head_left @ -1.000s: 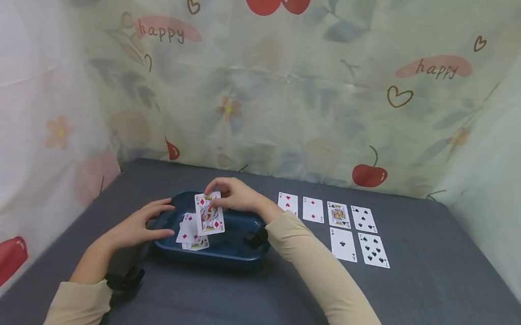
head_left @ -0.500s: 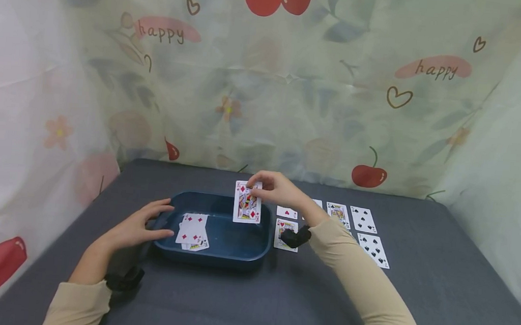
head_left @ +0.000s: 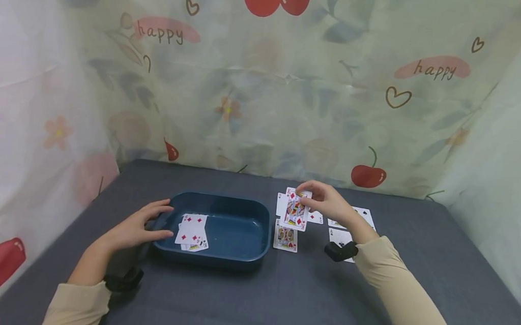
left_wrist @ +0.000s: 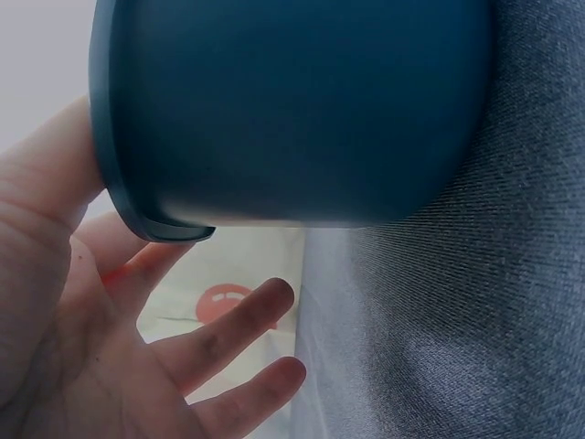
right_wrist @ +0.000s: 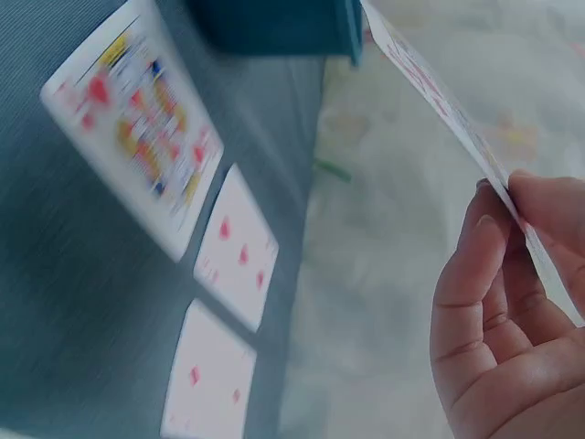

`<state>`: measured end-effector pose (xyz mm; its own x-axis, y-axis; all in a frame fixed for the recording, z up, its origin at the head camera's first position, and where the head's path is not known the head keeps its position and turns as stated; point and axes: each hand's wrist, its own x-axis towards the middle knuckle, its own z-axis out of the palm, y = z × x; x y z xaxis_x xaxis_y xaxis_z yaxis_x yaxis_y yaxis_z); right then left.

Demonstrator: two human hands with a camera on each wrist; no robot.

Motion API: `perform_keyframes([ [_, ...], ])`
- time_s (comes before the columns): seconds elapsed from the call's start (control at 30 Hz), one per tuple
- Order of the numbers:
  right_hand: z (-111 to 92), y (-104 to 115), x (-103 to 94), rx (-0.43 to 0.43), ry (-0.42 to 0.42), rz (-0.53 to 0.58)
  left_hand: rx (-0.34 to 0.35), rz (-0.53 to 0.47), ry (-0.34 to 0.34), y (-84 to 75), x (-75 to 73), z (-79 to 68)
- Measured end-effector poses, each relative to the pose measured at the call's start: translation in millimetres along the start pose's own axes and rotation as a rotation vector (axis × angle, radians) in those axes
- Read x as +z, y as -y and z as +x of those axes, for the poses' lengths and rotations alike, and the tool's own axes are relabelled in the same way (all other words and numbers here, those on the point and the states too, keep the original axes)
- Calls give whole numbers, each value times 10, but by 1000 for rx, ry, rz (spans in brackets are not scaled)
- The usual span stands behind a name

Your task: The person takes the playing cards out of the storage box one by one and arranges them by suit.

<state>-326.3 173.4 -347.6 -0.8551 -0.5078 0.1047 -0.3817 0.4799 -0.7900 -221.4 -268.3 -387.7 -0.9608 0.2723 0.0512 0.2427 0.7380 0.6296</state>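
My right hand [head_left: 328, 203] pinches a face card of diamonds [head_left: 295, 212] between thumb and fingers, held over the left end of the laid-out cards. Right wrist view catches this card [right_wrist: 448, 105] almost edge-on. Below it lie a face card of hearts [head_left: 286, 240] and a three of hearts [right_wrist: 238, 247], with a two of diamonds [head_left: 315, 217] beside them. At the left end of the dark blue tray [head_left: 234, 256], my left hand [head_left: 133, 226] rests with thumb and index over the rim; its other fingers [left_wrist: 228, 338] extend loosely outside.
Inside the tray lie a four of diamonds [head_left: 192, 231] and part of a face card beneath. An ace of clubs [head_left: 338, 236] and a spade card [head_left: 366, 217] show around my right forearm, which hides other cards. Patterned curtains [head_left: 287, 108] close off the table's back and sides.
My right hand has carried the face card of diamonds from above the tray rightward to the laid-out cards. My left hand and the tray have stayed put.
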Motion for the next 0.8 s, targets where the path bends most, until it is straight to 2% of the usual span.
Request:
perform_keyframes([
  [0.17, -155, -177, -91, 92, -35, -51, 5, 4, -3, 5, 0, 0],
  [0.43, -280, -459, -112, 203, -26, -95, -1, 1, -1, 2, 1, -1],
  [0.63, -300, -643, -60, 210, 6, -89, 2, -5, -1, -1, 4, -4],
  [0.8, -309, -716, -23, 193, 15, -98, 2, -6, -2, -14, 0, -8],
])
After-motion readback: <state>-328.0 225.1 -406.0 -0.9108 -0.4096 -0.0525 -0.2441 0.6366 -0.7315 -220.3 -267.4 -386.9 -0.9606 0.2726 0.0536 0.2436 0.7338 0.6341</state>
